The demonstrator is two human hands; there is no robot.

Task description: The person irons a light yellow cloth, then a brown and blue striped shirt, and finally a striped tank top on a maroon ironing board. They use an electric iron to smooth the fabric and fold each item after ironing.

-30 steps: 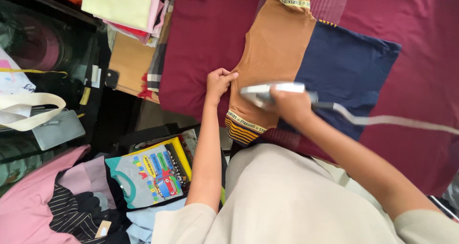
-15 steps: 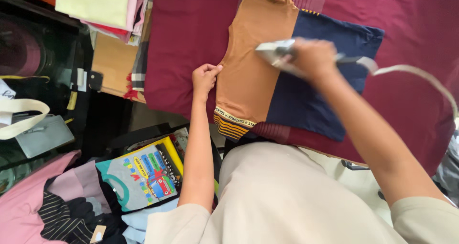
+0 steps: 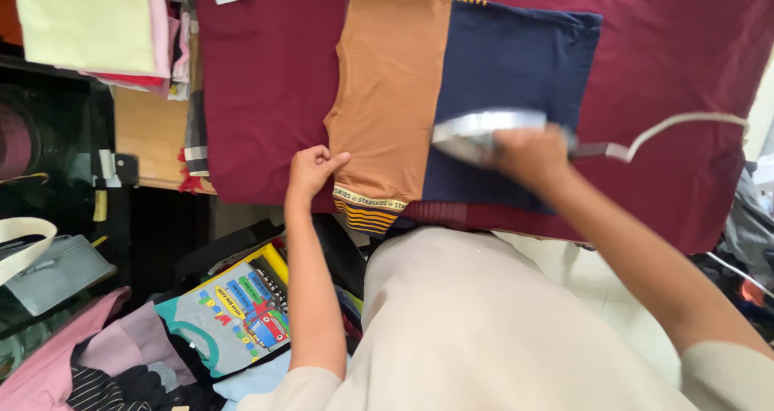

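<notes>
A small shirt, half brown and half navy with striped cuffs, lies flat on a maroon cloth-covered surface. My right hand grips a grey clothes iron that rests on the navy half near its lower edge; a pale cord trails off to the right. My left hand is closed on the brown sleeve's edge beside the striped cuff, pinching the fabric.
Folded pale yellow and pink cloths lie stacked at top left. Below the surface's edge are a printed child's shirt, pink and striped garments and a grey pouch. My beige top fills the lower middle.
The iron went from near the brown sleeve up across the shirt and has come back down onto the navy half. My left hand has stayed pinched on the sleeve edge.
</notes>
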